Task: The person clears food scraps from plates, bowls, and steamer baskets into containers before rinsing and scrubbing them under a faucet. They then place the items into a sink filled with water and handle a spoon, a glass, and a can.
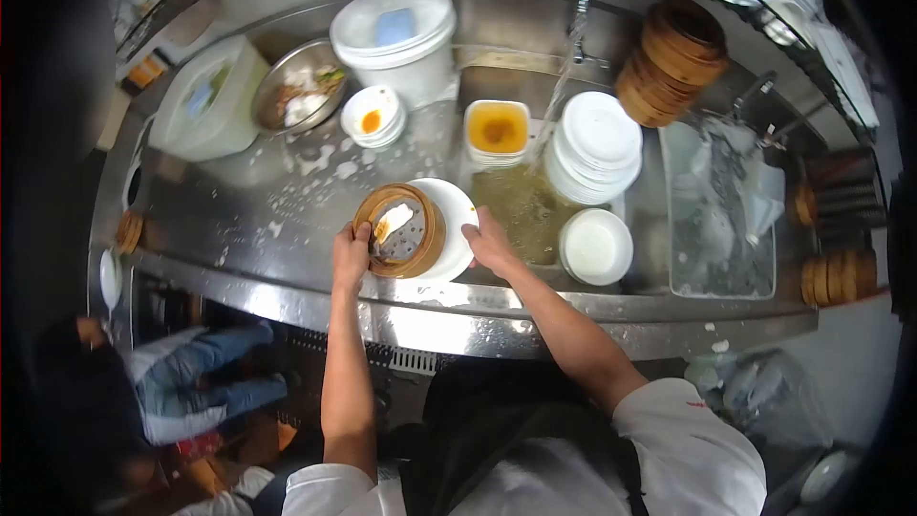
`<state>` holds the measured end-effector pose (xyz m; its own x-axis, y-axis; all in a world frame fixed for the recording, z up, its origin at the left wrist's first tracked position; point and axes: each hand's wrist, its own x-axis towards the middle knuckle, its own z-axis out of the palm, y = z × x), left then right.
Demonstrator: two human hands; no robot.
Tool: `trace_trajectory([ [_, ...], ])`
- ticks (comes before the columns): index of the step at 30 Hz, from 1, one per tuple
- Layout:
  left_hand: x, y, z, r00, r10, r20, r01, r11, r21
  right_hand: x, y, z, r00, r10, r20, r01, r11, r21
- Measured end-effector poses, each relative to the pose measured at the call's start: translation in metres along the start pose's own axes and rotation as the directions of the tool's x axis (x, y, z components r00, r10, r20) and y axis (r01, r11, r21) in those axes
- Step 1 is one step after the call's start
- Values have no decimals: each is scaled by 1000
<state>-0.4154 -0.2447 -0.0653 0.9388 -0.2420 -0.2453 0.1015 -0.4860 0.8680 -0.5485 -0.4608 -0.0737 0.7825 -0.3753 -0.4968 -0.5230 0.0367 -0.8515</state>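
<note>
My left hand is closed on the near left rim of a round bamboo steamer basket. Inside the basket lies a crumpled white scrap with an orange-yellow stain, on a dark perforated base. A white plate sits under and to the right of the basket, partly covered by it. The plate's right edge is gripped by my right hand, thumb on top and the other fingers partly hidden. Both hands are over the steel counter, just left of a water-filled sink.
Stacked white plates, a white bowl and square dishes with orange liquid stand around the sink. Water runs from a tap. Behind are a white bucket, a scrap bowl and stacked steamers. Another person is at lower left.
</note>
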Motion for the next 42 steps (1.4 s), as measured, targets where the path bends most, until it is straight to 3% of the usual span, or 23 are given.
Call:
trace_trajectory([
  [2,2,4,16,996,37,77,-30,995,-93,17,45,-29,886,-370,-279,322,924,-204],
  [3,-1,12,21,993,51,103,-37,991,-130,34,78,-46,756,-546,-362,441,832,-336],
  [4,-8,26,27,990,62,125,-41,986,-164,63,120,-75,551,-679,-485,449,731,-514],
  [6,-20,45,35,979,87,186,-41,971,-234,47,113,-130,503,-531,-682,421,840,-343],
  [7,-22,48,43,976,92,196,-38,964,-262,10,72,-155,683,-231,-693,357,933,40],
  [9,-28,54,57,972,99,213,-29,950,-310,22,85,-212,648,-102,-755,259,961,92],
  [12,-37,68,85,972,70,225,11,940,-341,37,84,-254,564,19,-825,190,970,153],
  [15,-44,78,116,975,102,200,-50,967,-249,61,84,-265,563,4,-827,331,915,230],
  [16,-49,87,122,973,26,231,8,989,-145,64,83,-268,640,57,-766,350,866,357],
  [18,-53,87,144,975,52,216,-22,990,-141,63,80,-275,778,140,-612,338,728,597],
  [19,-53,81,155,976,29,215,0,991,-133,61,83,-274,778,130,-615,333,744,579],
  [20,-50,71,166,976,130,175,-112,988,-108,56,87,-271,777,122,-618,328,760,562],
  [24,-52,75,193,983,75,167,-86,995,60,20,98,-242,735,62,-675,270,887,375],
  [26,-52,88,203,980,116,162,-131,987,89,1,93,-220,905,-23,-425,227,871,437],
  [27,-52,95,207,978,138,156,-152,985,81,-10,80,-203,981,-13,-192,131,774,620],
  [28,-53,100,210,975,162,150,-175,982,74,-21,64,-188,998,-45,51,-9,655,756],
  [31,-42,95,214,962,221,161,-215,975,-52,-38,27,-163,979,-198,51,39,423,905],
  [32,-39,92,211,959,221,177,-209,974,-85,-39,18,-157,968,-251,-19,126,414,901],
  [34,-32,86,201,953,232,193,-193,961,-200,-49,-6,-149,960,-261,-99,246,621,744],
  [35,-31,85,200,954,287,82,-245,910,-335,-51,-16,-145,951,-279,-135,299,709,639],
  [37,-42,96,178,890,452,-61,-454,862,-228,-50,-27,-129,963,-195,-187,270,684,677],
  [39,-51,105,152,762,635,125,-647,754,115,-51,-32,-107,957,-147,-250,282,672,685],
  [42,-53,102,133,826,519,220,-559,804,202,-55,-25,-75,978,-77,-193,199,616,762],
])
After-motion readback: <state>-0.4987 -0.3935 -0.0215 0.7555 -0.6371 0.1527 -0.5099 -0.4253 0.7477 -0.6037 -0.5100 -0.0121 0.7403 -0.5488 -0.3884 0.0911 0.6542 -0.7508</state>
